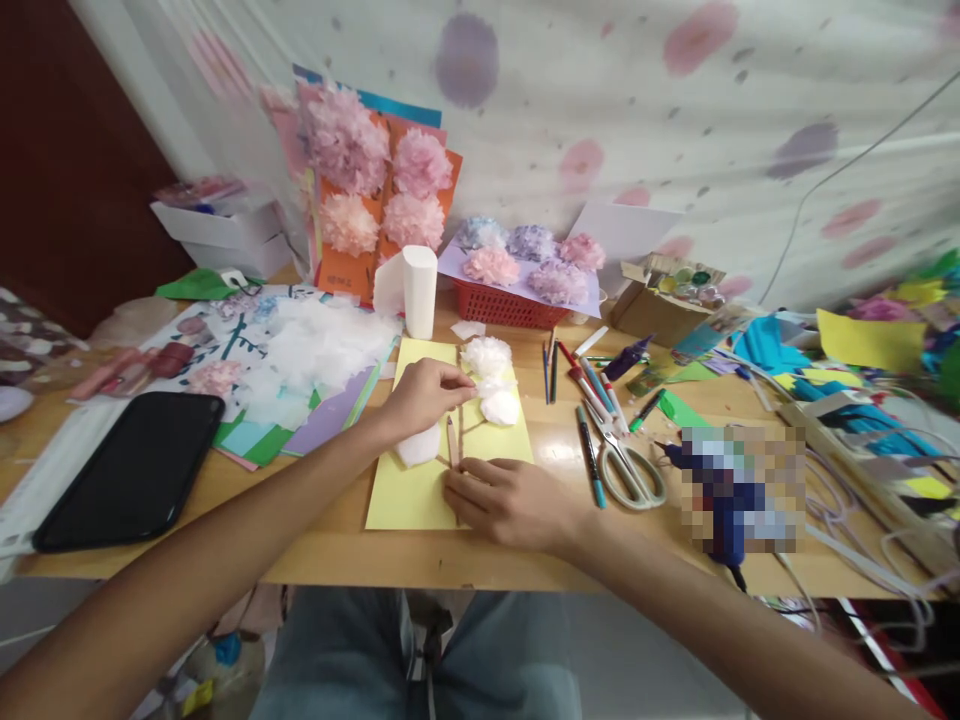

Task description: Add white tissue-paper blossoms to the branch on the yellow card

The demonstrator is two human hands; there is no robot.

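Observation:
A sheet of yellow paper [416,505] lies at the table's front edge with both hands over it. My left hand [431,393] is closed in a pinch, its fingertips against the ruffled white tissue flowers [487,357] on the sheet's upper right. Whatever sits between those fingertips is too small to make out. My right hand [499,497] rests palm down on the lower right of the sheet, fingers stretched out and slightly bent. Beside its fingertips is a thin, tan, pencil-like piece [453,440]. A folded white tissue piece [420,447] lies below my left wrist.
Scissors [634,475], markers [590,455] and a partly blurred blue glue gun [724,510] lie right. A black tablet [131,470] and white tissue pile [311,345] lie left. Behind stand a white bottle [420,292] and a red basket [502,305] under paper flowers.

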